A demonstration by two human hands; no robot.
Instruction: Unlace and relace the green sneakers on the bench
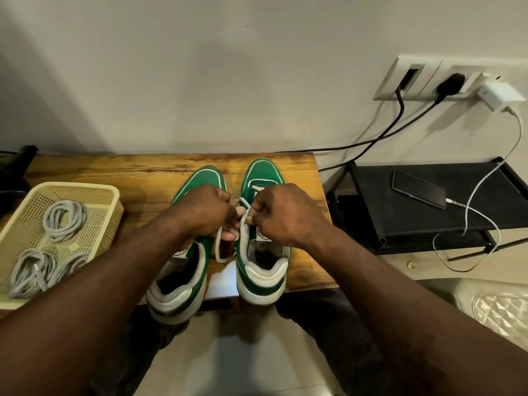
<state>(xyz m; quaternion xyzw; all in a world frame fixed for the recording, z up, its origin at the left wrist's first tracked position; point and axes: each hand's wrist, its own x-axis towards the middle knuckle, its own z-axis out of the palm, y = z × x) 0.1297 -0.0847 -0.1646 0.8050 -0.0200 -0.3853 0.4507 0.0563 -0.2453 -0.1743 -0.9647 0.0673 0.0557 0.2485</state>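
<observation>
Two green suede sneakers with white soles stand side by side on the brown wood-grain table [114,170], toes to the wall, heels at the near edge. The left sneaker [174,298] lies half under your forearm. The right sneaker [263,172] is where you work.

Your left grip [205,212] and right grip [285,215] meet over its tongue. Both are curled and pinched on the flat white lace [217,247], fingertips almost touching. A slack loop of lace hangs down between the two shoes. Which eyelet it feeds is hidden by your fingers, possibly an upper one.

A pale yellow perforated plastic basket [83,185] on the table's left end holds coiled grey cables [64,220]. To the right, a black phone [418,190] lies on a black rack [428,224], plugged into a white cable.
</observation>
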